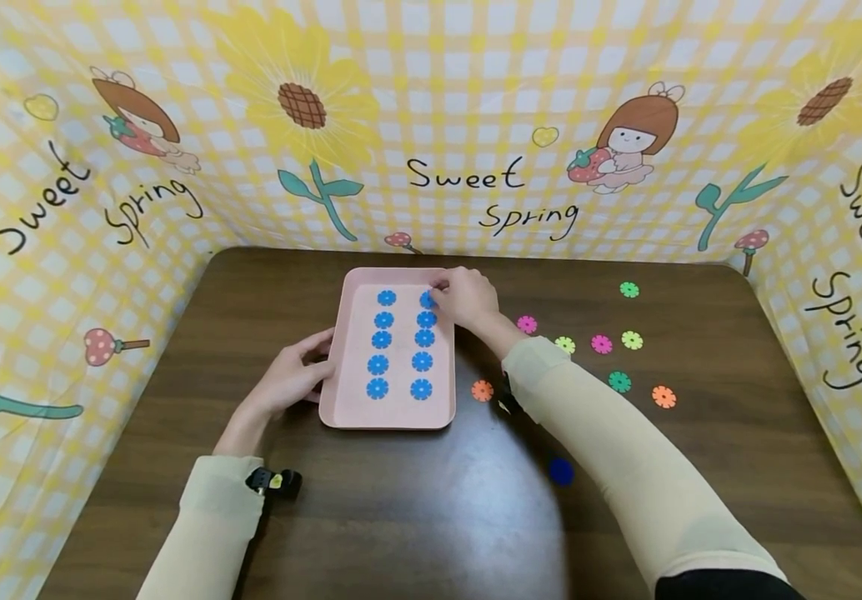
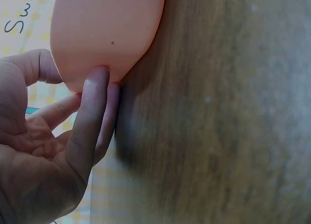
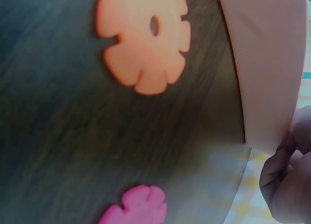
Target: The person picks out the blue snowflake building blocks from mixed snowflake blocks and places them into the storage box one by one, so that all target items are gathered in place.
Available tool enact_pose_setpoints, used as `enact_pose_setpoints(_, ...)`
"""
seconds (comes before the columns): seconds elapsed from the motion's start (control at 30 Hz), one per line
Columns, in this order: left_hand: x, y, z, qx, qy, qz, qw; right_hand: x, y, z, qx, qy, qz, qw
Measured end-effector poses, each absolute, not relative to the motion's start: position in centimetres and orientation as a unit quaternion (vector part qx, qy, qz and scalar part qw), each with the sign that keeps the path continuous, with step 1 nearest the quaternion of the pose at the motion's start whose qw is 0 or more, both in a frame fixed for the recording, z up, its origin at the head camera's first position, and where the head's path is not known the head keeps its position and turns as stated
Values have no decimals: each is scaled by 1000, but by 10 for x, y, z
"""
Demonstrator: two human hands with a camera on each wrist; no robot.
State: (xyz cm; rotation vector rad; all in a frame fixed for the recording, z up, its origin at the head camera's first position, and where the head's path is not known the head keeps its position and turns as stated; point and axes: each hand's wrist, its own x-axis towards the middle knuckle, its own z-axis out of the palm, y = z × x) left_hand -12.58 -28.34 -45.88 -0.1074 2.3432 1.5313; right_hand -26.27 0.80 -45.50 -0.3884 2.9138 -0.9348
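Observation:
A shallow pink tray (image 1: 401, 417) lies on the table, holding blue notched flower-shaped discs (image 1: 378, 364) in two columns. At its left side my left hand (image 1: 290, 372) grips the edge; in the left wrist view its fingers (image 2: 90, 107) lie against the tray's outer wall (image 2: 109, 34). My right hand (image 1: 468, 297) reaches over the far right corner, thumb and fingertips pinching the farthest disc of the right column, a blue flower disc (image 1: 426, 298) partly hidden by them. The right wrist view shows the curled right hand (image 3: 289, 180) at the tray's rim, its fingertips hidden.
Right of the tray lie loose flower discs: an orange one (image 1: 482, 390), a pink one (image 1: 526, 324), a green one (image 1: 619, 382) and several others. A dark blue disc (image 1: 562, 472) sits nearer, beside the right sleeve. Checked yellow cloth (image 1: 461, 125) walls the table's back and sides.

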Motion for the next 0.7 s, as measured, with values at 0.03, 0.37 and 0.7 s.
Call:
enact_pose_setpoints(0.03, -126, -283, -459, -38, 824, 539, 170, -262, 9, -455, -125, 943, -308, 25)
enact_pose_setpoints(0.37, -131, -290, -456, -42, 830, 528, 172, -250, 31, -443, -148, 886, -439, -7)
enact_pose_setpoints(0.7, -135, -294, -456, -37, 832, 527, 170, -228, 90, -424, -163, 872, -460, -41)
